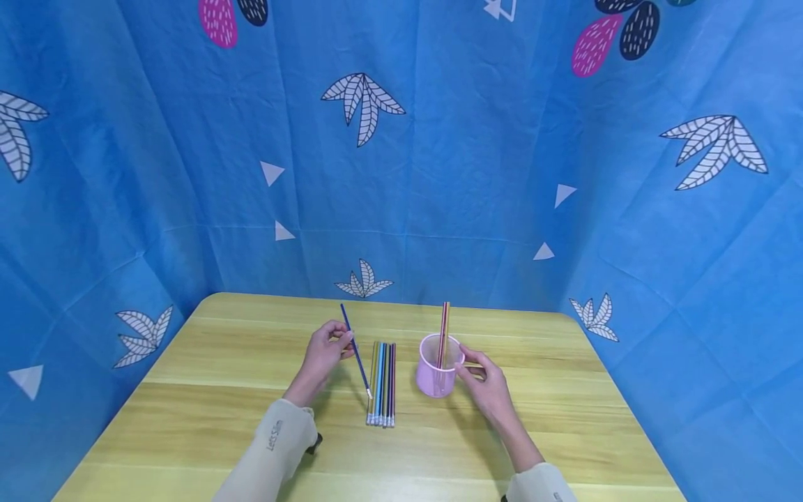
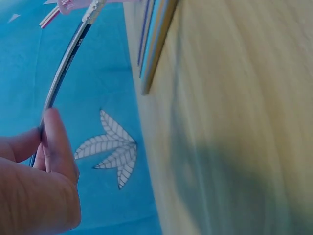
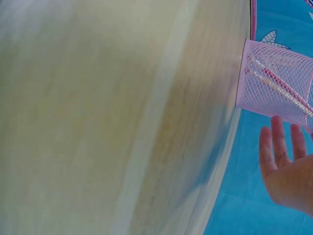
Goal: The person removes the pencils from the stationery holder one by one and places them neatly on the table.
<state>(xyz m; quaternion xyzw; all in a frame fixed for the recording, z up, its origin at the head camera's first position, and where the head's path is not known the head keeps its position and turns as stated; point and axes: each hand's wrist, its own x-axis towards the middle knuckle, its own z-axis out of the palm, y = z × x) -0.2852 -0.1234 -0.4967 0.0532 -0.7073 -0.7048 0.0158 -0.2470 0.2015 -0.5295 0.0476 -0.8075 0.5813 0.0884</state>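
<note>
My left hand (image 1: 324, 355) pinches a dark blue pencil (image 1: 355, 346) between thumb and fingers, tilted with its eraser end low and to the right. In the left wrist view, the pencil (image 2: 67, 61) slants up from the fingertips to its silver ferrule. Beside that hand lies a row of several pencils (image 1: 383, 383), eraser ends toward me. My right hand (image 1: 487, 383) touches the right rim of a pink mesh pencil cup (image 1: 429, 380), its fingers fairly straight. Red and yellowish pencils (image 1: 442, 335) stand in the cup. The right wrist view shows spread fingers close along the mesh cup (image 3: 274, 83).
A light wooden table (image 1: 238, 390) with rounded far corners carries everything. Blue cloth (image 1: 477, 153) printed with leaves and triangles hangs behind it and at both sides.
</note>
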